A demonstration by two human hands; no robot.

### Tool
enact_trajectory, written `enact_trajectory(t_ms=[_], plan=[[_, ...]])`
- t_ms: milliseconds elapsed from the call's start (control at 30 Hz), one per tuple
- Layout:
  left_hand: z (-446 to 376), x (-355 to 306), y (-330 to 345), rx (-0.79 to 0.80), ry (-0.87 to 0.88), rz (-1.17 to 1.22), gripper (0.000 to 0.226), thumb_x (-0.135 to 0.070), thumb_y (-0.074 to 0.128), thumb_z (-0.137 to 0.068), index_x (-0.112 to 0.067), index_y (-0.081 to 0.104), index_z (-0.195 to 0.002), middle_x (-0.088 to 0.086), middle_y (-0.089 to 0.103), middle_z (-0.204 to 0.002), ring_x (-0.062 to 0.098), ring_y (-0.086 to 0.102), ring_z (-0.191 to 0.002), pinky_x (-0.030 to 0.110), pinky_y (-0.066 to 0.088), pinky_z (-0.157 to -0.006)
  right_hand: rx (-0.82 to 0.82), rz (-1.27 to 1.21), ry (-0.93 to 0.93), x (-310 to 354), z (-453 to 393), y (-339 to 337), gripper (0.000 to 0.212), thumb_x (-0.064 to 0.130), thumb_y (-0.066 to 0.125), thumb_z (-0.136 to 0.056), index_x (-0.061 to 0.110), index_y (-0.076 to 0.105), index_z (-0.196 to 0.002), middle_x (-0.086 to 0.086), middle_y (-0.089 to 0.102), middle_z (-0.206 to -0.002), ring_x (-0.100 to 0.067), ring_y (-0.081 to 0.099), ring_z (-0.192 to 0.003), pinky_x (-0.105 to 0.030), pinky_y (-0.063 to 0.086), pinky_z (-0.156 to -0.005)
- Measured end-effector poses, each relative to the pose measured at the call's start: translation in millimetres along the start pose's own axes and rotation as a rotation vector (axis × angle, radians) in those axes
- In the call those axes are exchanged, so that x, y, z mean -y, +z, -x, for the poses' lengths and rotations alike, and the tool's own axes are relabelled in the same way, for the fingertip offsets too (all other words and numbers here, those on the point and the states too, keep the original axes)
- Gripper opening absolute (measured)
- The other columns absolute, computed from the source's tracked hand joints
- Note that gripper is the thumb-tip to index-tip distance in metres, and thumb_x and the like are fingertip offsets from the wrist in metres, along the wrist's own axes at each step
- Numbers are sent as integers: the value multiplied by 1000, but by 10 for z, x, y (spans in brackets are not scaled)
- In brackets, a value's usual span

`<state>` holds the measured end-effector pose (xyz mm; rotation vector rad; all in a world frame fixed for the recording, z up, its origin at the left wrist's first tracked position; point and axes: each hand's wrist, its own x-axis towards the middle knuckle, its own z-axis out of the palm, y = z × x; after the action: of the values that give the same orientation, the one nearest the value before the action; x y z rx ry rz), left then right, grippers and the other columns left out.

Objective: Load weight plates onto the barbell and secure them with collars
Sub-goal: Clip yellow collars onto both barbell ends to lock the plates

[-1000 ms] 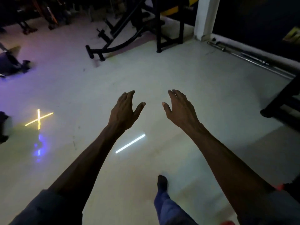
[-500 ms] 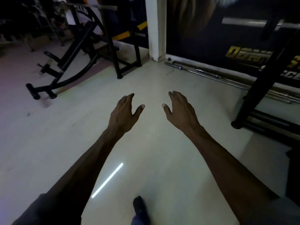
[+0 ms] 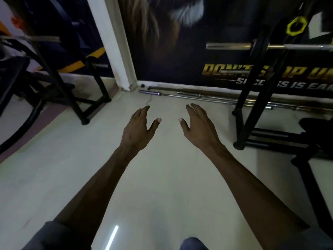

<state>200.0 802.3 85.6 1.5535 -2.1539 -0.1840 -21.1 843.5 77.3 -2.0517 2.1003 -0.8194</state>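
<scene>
Hands, left [image 3: 137, 129] and right [image 3: 200, 129], stay released; racked barbell [image 3: 228, 46] now nearer.

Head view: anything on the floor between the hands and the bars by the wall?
Only bare floor between left hand, right hand and the bars.

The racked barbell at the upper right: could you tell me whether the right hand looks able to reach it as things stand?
Probably not yet. The right hand is empty and open over bare floor, and the racked barbell sits well beyond and above it. Nothing blocks the way except the black rack upright beside it; stepping closer should do.
</scene>
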Motion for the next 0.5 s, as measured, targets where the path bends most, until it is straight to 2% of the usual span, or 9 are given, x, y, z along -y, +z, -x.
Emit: enact_trajectory(t_ms=[233,500], plan=[[-1555,463,445,35,121,23,76,-65,43,-101,-18,29,-159,5,39,-163,25,41,-148,45,46,-109,-81,61,94,-158,-1360,417,61,44,48,-106,11,37,-156,-9,34,-164,-25,34,-152,-41,43,-114],[-3603,715,938,67,229,3,76,-67,42,-99,-21,29,-159,6,44,-160,28,44,-146,47,45,-110,-128,50,195,-665,-3095,809,62,47,45,-106,15,34,-158,-7,31,-166,-24,27,-156,-42,40,-120]])
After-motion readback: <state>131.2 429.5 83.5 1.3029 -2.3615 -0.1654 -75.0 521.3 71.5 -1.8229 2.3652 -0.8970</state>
